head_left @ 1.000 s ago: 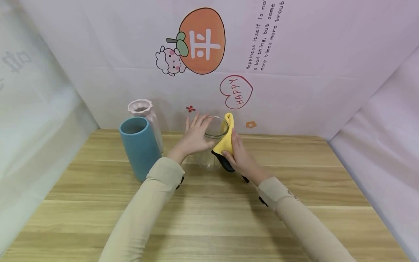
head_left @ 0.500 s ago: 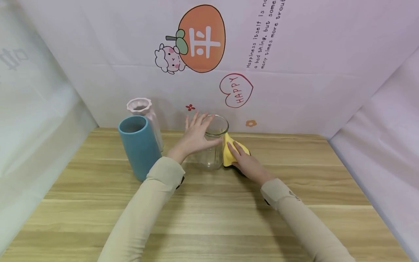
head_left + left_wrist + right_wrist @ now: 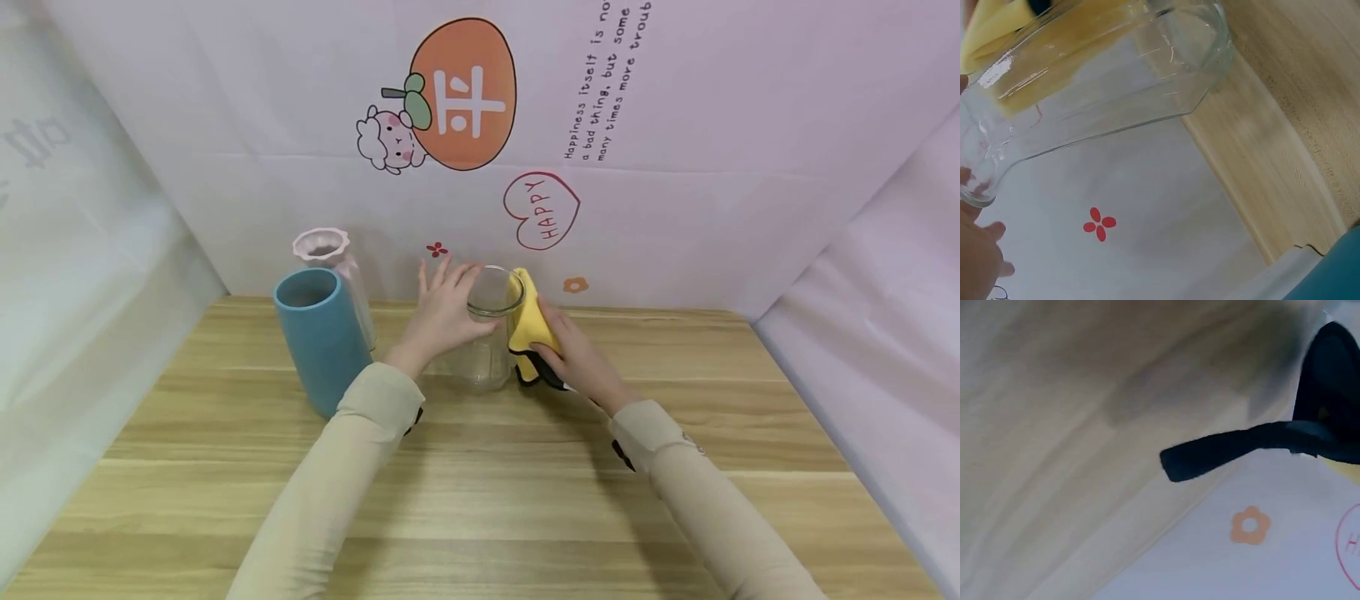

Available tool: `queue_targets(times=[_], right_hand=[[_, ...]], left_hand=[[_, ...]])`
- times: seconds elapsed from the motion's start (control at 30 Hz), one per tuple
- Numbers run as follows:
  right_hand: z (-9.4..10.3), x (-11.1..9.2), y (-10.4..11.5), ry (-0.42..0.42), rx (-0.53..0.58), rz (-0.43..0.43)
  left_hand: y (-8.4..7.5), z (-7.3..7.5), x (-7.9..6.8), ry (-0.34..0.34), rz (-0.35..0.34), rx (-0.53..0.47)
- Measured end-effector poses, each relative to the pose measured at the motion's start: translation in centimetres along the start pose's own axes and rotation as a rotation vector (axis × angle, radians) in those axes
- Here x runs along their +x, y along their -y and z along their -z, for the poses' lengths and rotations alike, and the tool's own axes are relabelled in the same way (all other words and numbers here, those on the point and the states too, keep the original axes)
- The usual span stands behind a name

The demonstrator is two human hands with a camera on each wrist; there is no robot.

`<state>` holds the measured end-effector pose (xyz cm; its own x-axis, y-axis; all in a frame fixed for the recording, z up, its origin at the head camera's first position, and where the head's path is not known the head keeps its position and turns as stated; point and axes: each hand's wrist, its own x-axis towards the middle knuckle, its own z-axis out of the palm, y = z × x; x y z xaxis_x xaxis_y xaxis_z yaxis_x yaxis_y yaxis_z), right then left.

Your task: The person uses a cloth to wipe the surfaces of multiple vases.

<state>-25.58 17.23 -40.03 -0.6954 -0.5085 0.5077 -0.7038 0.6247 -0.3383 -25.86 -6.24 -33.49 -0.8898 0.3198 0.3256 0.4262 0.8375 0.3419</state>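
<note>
A clear glass vase stands upright on the wooden table near the back wall. My left hand holds it at the rim, fingers at the far left and thumb across the front. In the left wrist view, fingertips show at the mouth of the glass vase. Bunched in my right hand is a yellow cloth with black edging, lying along the vase's right side. Through the glass, the left wrist view shows the yellow cloth. A dark strip crosses the right wrist view, where the right fingers are hidden.
To the left of the glass vase stand a blue vase and, behind it, a pale pink vase with a scalloped rim. A white printed sheet rises at the table's back edge. Pale wood table extends toward me.
The right hand with the cloth went down the vase's right side, then came back up slightly, ending a little farther right. The left hand and the vase have barely moved.
</note>
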Motion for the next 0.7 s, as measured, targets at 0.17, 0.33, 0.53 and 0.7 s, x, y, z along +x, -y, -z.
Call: queue_targets(times=[0.17, 0.33, 0.53, 0.7], right_hand=[[0.5, 1.0, 1.3, -0.022, 0.029, 0.014], [-0.1, 1.7, 2.3, 0.052, 0.077, -0.066], [-1.7, 1.6, 1.9, 0.100, 0.109, -0.140], [-2.5, 1.3, 1.5, 0.110, 0.115, -0.114]], left_hand=[[0.2, 0.4, 0.2, 0.097, -0.012, -0.074], [0.6, 0.5, 0.2, 0.124, -0.030, -0.107], [0.7, 0.6, 0.2, 0.136, -0.036, -0.119], [0.7, 0.5, 0.3, 0.121, -0.043, -0.115]])
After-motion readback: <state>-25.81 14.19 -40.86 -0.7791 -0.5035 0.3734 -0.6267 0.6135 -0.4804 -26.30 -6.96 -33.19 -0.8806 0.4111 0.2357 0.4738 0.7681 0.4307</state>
